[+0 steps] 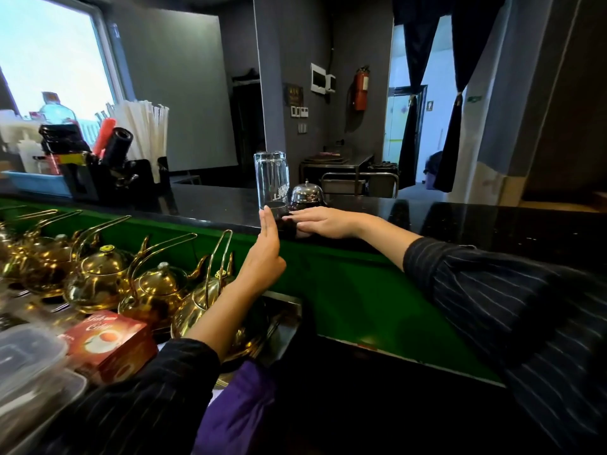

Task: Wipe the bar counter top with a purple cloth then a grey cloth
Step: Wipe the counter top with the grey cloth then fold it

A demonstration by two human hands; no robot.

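An upturned clear glass [272,178] stands near the front edge of the black bar counter top [492,221], and everything here is placed from it. Just right of the glass's base the right hand [325,221] lies flat on the counter, fingers straight and close together and pointing toward the glass, with its fingertips on a small dark cloth [289,226] that sits at the foot of the glass and hangs slightly over the counter edge. In the shadow the cloth's colour cannot be told. Directly in front of the glass the left hand [264,254] is raised edge-on, fingers straight and pressed together, holding nothing. Its fingertips reach the level of the glass's base, but whether they touch it cannot be told. The purple cloth [239,412] is well below the glass, at the bottom of the view, bunched beside the left sleeve and off the counter top. A silver call bell [307,194] stands just right of the glass, behind the right hand. Below and left of the glass a row of gold teapots [98,277] lines a lower shelf, with a red box [110,344] nearer the camera. Far left of the glass, white straws [144,126] stand in a black holder.
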